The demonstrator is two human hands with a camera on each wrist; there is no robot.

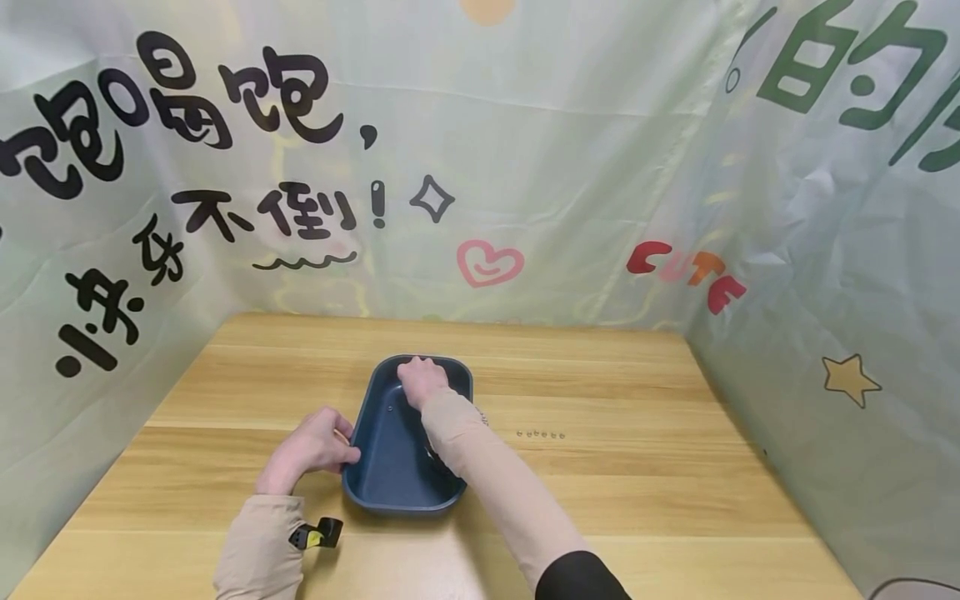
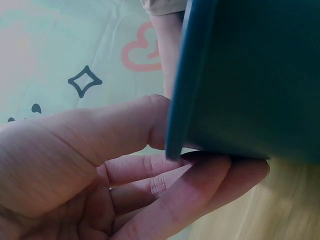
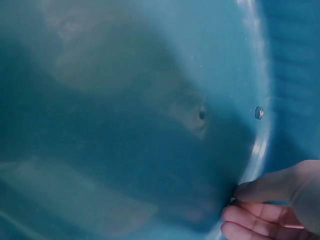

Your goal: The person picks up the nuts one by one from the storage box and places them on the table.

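Note:
A dark blue rectangular plastic basin (image 1: 393, 454) with rounded corners stands on the table in front of me. At its left side my left hand (image 1: 318, 442) grips the rim, thumb against the edge and fingers under the outside wall (image 2: 240, 100). My right hand (image 1: 423, 382) reaches into the far end. In the right wrist view its thumb and fingertips (image 3: 245, 190) come together low by the wall, a pale speck between them; I cannot tell whether they hold it. A small clear bead (image 3: 259, 113) lies on the basin's floor near the wall.
To the right of the basin, several tiny clear beads (image 1: 540, 434) lie in a row on the wooden table (image 1: 600, 517). Printed cloth (image 1: 570, 183) hangs behind and along both sides. A small black device (image 1: 318, 533) is strapped at the left sleeve.

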